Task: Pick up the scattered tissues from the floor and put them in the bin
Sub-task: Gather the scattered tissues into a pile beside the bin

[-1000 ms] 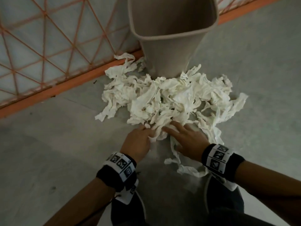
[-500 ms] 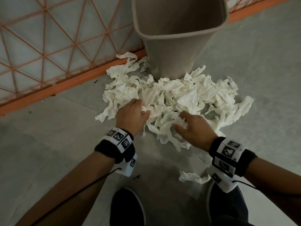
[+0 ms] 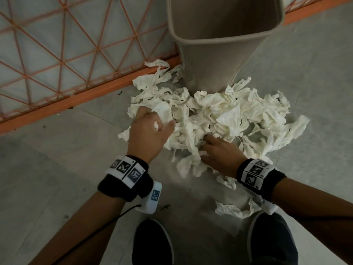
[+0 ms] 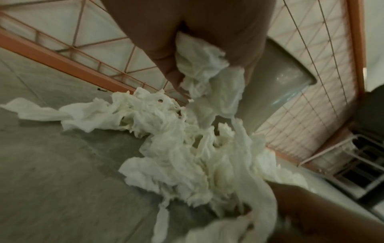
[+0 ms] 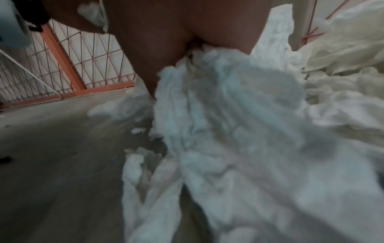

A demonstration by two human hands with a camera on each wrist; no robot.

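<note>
A heap of crumpled white tissues [image 3: 238, 115] lies on the grey floor in front of a tall beige bin [image 3: 215, 41]. My left hand [image 3: 150, 129] grips a bunch of tissues [image 4: 203, 69] at the heap's left side, fingers curled round them. My right hand [image 3: 219, 150] is buried in the heap's near edge, holding a wad of tissue [image 5: 228, 115] that hangs down in front of the right wrist view. A loose tissue [image 3: 233, 210] lies apart near my right shoe.
An orange metal grille [image 3: 66, 54] with an orange floor rail runs behind the bin. My two dark shoes [image 3: 152, 243] stand at the bottom of the head view. Bare grey floor [image 3: 47, 178] spreads to the left and right of the heap.
Both hands have moved forward into the heap and closed on tissues. The left hand went furthest, up to the heap's left side. One tissue stays behind near the shoe.
</note>
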